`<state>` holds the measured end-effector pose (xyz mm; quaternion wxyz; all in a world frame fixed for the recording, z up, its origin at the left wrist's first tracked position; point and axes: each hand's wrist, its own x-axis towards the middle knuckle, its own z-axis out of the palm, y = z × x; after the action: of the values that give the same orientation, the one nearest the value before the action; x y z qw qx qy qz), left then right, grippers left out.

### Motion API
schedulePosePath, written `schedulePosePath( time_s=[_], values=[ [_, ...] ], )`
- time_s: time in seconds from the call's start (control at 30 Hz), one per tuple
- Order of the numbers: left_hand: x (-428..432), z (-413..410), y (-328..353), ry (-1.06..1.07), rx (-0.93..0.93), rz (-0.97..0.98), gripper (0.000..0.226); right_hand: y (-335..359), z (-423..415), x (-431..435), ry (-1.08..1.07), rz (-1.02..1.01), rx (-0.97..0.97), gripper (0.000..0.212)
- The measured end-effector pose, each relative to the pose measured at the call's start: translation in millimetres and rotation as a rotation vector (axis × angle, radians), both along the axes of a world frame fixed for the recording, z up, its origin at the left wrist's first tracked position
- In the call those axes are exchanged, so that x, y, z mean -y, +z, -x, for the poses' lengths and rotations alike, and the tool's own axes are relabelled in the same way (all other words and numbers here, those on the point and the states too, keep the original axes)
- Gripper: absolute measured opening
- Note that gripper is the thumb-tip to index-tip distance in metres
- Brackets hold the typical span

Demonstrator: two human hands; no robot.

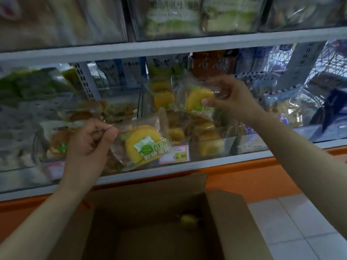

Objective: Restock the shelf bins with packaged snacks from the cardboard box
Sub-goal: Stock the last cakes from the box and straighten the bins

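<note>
My left hand (90,143) pinches the edge of a clear packet holding a yellow cake (142,145), in front of the lower shelf's clear bins. Higher and to the right, my right hand (231,98) grips a second packet of yellow cake (197,98) over the middle bin (210,147), which holds several similar yellow cakes. Below both hands stands the open cardboard box (150,231); one yellowish packet (187,220) lies inside it, dim and blurred.
A price tag (175,154) reading 12.80 sits on the bin front. Neighbouring bins left and right hold other packaged snacks. An upper shelf (169,45) carries more bins. An orange base runs under the shelf; white floor tiles (293,231) lie to the right.
</note>
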<state>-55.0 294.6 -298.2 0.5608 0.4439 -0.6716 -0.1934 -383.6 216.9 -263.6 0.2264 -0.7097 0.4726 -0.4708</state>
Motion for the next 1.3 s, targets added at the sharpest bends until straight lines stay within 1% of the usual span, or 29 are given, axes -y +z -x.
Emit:
schedulePosePath(
  time_s=[0.1, 0.17, 0.27, 0.33, 0.37, 0.43, 0.5, 0.6, 0.63, 0.67, 0.73, 0.77, 0.8, 0.83, 0.87, 0.9, 0.93, 0.97, 1.0, 1.03, 1.1, 1.17, 1.23, 1.27, 1.3],
  values=[
    [9.4, -5.0, 9.2, 0.046, -0.017, -0.014, 0.01, 2.6, -25.0, 33.6, 0.045, -0.023, -0.116, 0.043],
    [14.0, -5.9, 12.7, 0.063, -0.036, -0.037, 0.011, -2.3, -42.3, 53.0, 0.057, -0.05, -0.189, 0.044],
    [20.3, -7.7, 15.5, 0.109, 0.001, -0.056, 0.014, -20.5, -65.1, 73.0, 0.064, -0.121, -0.215, 0.058],
    [25.3, -7.0, 18.0, 0.104, -0.002, -0.068, 0.014, -30.5, -72.5, 79.5, 0.007, -0.134, -0.185, 0.069],
    [27.8, -5.1, 19.8, 0.1, -0.006, -0.079, 0.014, -32.2, -72.7, 80.5, -0.024, -0.136, -0.192, 0.072],
    [33.2, 1.7, 22.7, 0.096, -0.007, -0.103, 0.015, -30.7, -67.3, 76.8, -0.048, -0.159, -0.241, 0.07],
    [39.8, 11.0, 25.1, 0.096, -0.007, -0.113, 0.014, -24.9, -57.5, 63.3, -0.018, -0.156, -0.192, 0.062],
    [53.2, 32.8, 30.4, 0.052, -0.01, -0.127, 0.013, -9.8, -38.7, 32.4, 0.094, -0.071, 0.076, 0.036],
    [57.8, 42.4, 32.3, 0.035, -0.013, -0.133, 0.014, -4.7, -33.0, 21.9, 0.161, -0.067, 0.15, 0.033],
    [62.4, 53.0, 34.0, 0.023, -0.024, -0.14, 0.013, -0.8, -27.9, 12.6, 0.231, -0.082, 0.191, 0.035],
    [70.5, 75.2, 36.9, 0.001, -0.054, -0.159, 0.009, 1.1, -20.4, 3.5, 0.284, -0.099, 0.157, 0.049],
    [74.0, 84.7, 37.7, -0.015, -0.052, -0.167, 0.006, 0.7, -16.0, 2.6, 0.259, -0.073, 0.124, 0.055],
    [77.6, 93.5, 38.8, -0.044, -0.035, -0.181, 0.006, 0.9, -10.9, 3.6, 0.218, -0.041, 0.115, 0.057],
    [80.9, 101.9, 40.9, -0.093, -0.009, -0.208, 0.016, 2.1, -4.5, 5.2, 0.178, -0.018, 0.13, 0.055],
    [84.8, 109.6, 42.6, -0.147, 0.036, -0.246, 0.031, 2.9, 2.3, 7.4, 0.151, 0.0, 0.147, 0.051],
    [88.9, 117.4, 44.4, -0.181, 0.115, -0.28, 0.046, 2.9, 8.4, 9.8, 0.133, 0.015, 0.151, 0.049],
    [93.3, 125.4, 45.4, -0.19, 0.213, -0.288, 0.056, 1.9, 13.2, 12.1, 0.112, 0.028, 0.144, 0.047],
    [98.5, 133.2, 46.1, -0.182, 0.295, -0.276, 0.058, -0.2, 16.8, 15.3, 0.083, 0.042, 0.136, 0.046],
    [105.2, 140.5, 47.0, -0.171, 0.327, -0.255, 0.054, -2.5, 19.5, 18.7, 0.043, 0.057, 0.136, 0.046],
    [112.6, 146.5, 49.5, -0.166, 0.314, -0.239, 0.047, -5.0, 22.3, 22.4, -0.008, 0.08, 0.137, 0.046],
    [131.3, 154.3, 53.6, -0.148, 0.273, -0.193, 0.035, -10.5, 30.0, 28.6, -0.119, 0.162, 0.066, 0.047],
    [152.5, 159.5, 55.0, -0.088, 0.303, -0.154, 0.032, -21.3, 37.7, 34.4, -0.173, 0.176, -0.114, 0.056],
    [172.3, 166.5, 53.2, -0.044, 0.361, -0.139, 0.034, -37.0, 39.6, 38.4, -0.176, 0.096, -0.29, 0.064],
    [181.6, 170.7, 50.4, -0.046, 0.38, -0.138, 0.036, -44.2, 38.9, 39.0, -0.165, 0.042, -0.328, 0.066],
    [189.7, 175.7, 48.1, -0.058, 0.395, -0.134, 0.036, -49.6, 38.4, 39.1, -0.148, 0.006, -0.322, 0.066]
  ],
)
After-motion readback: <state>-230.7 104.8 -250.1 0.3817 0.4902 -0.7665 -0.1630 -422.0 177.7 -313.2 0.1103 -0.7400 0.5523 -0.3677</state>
